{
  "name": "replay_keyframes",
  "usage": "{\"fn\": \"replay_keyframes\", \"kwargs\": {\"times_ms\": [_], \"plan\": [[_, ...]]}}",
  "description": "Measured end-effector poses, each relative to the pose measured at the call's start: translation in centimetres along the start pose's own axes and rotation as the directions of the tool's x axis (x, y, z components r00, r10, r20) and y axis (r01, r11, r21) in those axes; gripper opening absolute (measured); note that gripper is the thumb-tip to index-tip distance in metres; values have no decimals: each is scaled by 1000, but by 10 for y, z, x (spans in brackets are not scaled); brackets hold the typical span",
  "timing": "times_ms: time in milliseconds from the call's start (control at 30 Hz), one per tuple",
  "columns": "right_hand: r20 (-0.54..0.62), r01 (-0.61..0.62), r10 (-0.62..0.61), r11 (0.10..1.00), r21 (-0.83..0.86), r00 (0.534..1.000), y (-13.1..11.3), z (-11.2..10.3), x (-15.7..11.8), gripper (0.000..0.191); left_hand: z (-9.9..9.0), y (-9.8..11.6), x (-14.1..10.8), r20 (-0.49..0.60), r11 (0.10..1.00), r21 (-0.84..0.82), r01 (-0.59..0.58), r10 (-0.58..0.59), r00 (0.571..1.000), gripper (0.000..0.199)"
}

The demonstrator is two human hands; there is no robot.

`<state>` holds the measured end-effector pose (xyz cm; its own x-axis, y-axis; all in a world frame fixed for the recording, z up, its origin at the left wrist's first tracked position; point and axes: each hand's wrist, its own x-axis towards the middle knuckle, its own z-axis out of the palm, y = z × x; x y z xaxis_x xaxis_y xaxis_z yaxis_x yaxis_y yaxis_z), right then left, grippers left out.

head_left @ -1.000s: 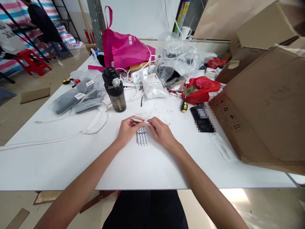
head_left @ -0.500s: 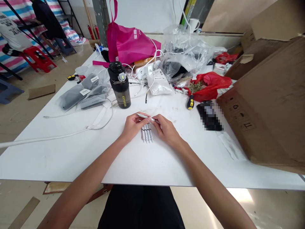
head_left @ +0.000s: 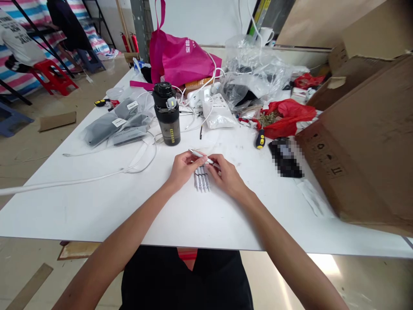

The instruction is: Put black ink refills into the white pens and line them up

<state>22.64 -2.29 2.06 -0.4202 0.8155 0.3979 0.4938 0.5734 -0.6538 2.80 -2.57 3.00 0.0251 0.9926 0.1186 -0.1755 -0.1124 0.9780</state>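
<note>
A white pen (head_left: 195, 153) is held between both hands over the white table (head_left: 200, 224). My left hand (head_left: 183, 169) pinches it towards its silvery tip, which points up and left. The fingers of my right hand (head_left: 227, 173) close around its other end. Just beneath my hands lie several white pens (head_left: 201, 183) side by side, parallel, with dark bands; their upper parts are partly hidden by the fingers.
A dark water bottle (head_left: 167, 115) stands behind my left hand, near bagged grey items (head_left: 106, 125) and white cables. To the right lie a screwdriver (head_left: 260, 138), a red bag (head_left: 290, 118) and a large cardboard box (head_left: 361, 150). A pink bag (head_left: 180, 58) is at the back.
The held pen now slants more, its silvery tip raised at the left. Both hands still grip it. The whole view has shifted slightly.
</note>
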Motion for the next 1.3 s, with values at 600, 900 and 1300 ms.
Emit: {"fn": "replay_keyframes", "kwargs": {"times_ms": [600, 900, 1300], "plan": [[-75, -44, 45, 999, 16, 996, -5, -1, 1, 22, 0, 5, 0, -26, 998, -54, 15, -16, 1000, 41], [12, -35, 35, 999, -11, 999, -5, -6, 2, 33, -2, 5, 3, -69, 997, -75, 31, -36, 997, 39], [76, -138, 125, 966, 220, 989, -11, -6, 3, 38, 0, 10, 1, -18, 997, -64, 33, -34, 999, 33]]}}
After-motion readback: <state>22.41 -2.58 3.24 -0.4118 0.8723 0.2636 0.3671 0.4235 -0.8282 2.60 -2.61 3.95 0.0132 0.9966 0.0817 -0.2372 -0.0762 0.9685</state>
